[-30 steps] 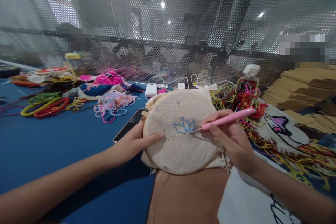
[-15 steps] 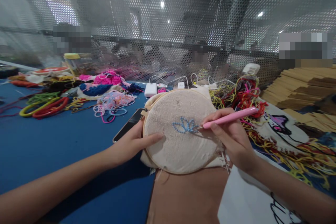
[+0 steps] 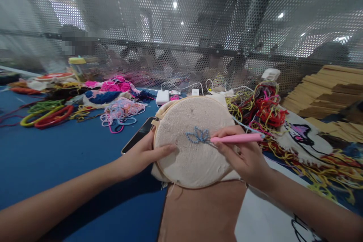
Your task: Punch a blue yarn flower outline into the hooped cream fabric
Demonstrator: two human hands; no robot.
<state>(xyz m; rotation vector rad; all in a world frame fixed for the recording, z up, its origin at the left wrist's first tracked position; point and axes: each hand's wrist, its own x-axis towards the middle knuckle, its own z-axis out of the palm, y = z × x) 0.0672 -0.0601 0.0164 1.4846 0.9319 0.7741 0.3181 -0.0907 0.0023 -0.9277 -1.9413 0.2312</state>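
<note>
My left hand (image 3: 151, 147) grips the left edge of a round embroidery hoop (image 3: 181, 170), thumb on top of the stretched cream cloth and fingers hidden beneath. Blue looped stitches (image 3: 197, 135) form a leaf-like outline near the cloth's middle. Between thumb and fingers, my right hand (image 3: 241, 155) holds a pink punch needle (image 3: 238, 138), its handle lying almost level. The needle's thin metal tip meets the cloth at the right end of the blue stitches. Pale blue yarn (image 3: 242, 124) runs behind the handle to its back end.
A phone (image 3: 138, 135) lies under the hoop's left side. Yarn bundles (image 3: 124, 111) are piled at the back left; more tangled yarn (image 3: 269, 109) lies at right. Brown paper stacks (image 3: 329, 90) stand at far right, before a perforated metal screen (image 3: 181, 38). A white sheet (image 3: 263, 215) lies under my right forearm.
My right hand has shifted slightly left and down, and the punch needle's back end has swung downward, so the handle is flatter. My left hand and the hoop stay nearly still.
</note>
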